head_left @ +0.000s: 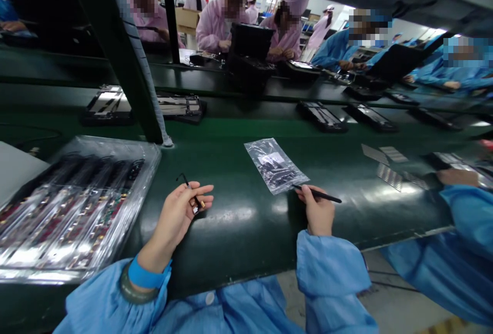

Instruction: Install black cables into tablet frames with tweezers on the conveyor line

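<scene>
In my left hand [181, 208] lies a small electronic part with a thin black cable [198, 203], pinched under the thumb, its black tail sticking out past the top of the hand. A blue band circles that wrist. My right hand [319, 210] is closed around black tweezers [325, 196]. Their tip is at the lower edge of a clear plastic bag [272, 162], which lies flat on the green bench and has a white label and dark contents. Whether the tips grip the bag I cannot make out.
A clear plastic tray [127, 221] with rows of electronic parts sits at left, beside a green post [134, 77]. Black device housings [322, 116] line the bench's far side. Small perforated sheets [389, 175] lie at right, near a co-worker's blue sleeve [468, 210].
</scene>
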`<state>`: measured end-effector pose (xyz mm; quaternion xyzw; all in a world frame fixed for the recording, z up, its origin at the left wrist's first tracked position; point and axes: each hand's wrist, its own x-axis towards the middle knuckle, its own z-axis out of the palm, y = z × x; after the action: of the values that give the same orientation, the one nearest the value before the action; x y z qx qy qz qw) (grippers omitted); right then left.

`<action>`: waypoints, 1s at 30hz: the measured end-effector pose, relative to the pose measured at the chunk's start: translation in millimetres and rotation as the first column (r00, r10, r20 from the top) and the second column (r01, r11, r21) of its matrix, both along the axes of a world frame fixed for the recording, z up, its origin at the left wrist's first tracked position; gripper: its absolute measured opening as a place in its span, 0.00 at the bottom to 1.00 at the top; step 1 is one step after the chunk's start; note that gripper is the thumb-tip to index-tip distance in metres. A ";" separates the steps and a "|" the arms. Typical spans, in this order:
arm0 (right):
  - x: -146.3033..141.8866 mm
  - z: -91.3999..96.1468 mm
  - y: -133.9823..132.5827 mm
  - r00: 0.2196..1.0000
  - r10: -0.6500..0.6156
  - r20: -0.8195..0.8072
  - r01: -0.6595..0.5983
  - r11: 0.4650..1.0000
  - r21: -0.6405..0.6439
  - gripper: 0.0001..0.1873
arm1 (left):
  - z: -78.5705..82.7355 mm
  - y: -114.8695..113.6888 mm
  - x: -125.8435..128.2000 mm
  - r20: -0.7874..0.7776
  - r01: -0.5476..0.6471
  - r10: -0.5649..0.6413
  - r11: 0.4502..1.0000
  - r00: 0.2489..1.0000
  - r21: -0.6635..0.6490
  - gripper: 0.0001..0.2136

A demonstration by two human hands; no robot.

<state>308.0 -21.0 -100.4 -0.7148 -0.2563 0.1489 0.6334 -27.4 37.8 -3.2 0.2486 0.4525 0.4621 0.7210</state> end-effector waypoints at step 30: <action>-191.9 72.1 23.3 0.216 0.687 -0.693 -0.413 0.708 0.573 0.12 | -13.0 -22.5 9.9 -0.301 0.243 -0.107 0.853 0.948 0.462 0.12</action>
<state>116.1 2.3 -28.3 -0.2960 -0.1473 0.6742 0.6604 -17.5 15.4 -16.2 0.5241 0.3868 0.4566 0.6060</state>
